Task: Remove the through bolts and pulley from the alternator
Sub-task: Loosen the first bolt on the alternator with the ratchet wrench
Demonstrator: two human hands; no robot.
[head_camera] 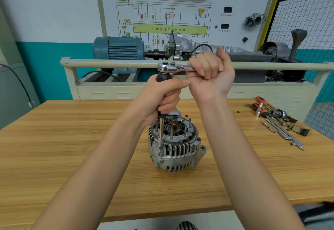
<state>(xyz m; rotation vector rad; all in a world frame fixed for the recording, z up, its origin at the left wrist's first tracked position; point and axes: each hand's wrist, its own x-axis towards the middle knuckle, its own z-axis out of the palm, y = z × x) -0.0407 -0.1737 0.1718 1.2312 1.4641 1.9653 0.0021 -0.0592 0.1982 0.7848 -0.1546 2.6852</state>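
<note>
A silver alternator (pixel 176 148) stands upright in the middle of the wooden table (pixel 72 157), its open end with shaft and studs facing up. A black-handled driver (pixel 161 132) stands vertically on a bolt at the alternator's left rim. My left hand (pixel 162 96) grips the driver's black handle. On top of the driver sits a chrome ratchet (pixel 168 67), its handle running to the right. My right hand (pixel 209 72) grips that ratchet handle, palm toward me. The bolt head under the socket is hidden.
Loose tools (pixel 278 121) lie at the table's right: red-and-black screwdrivers, extensions, sockets, small parts. A small dark piece (pixel 186 115) lies just behind the alternator. Beyond the table stands a training rig with a blue motor (pixel 119 48), a rail (pixel 108 63) and a wiring panel.
</note>
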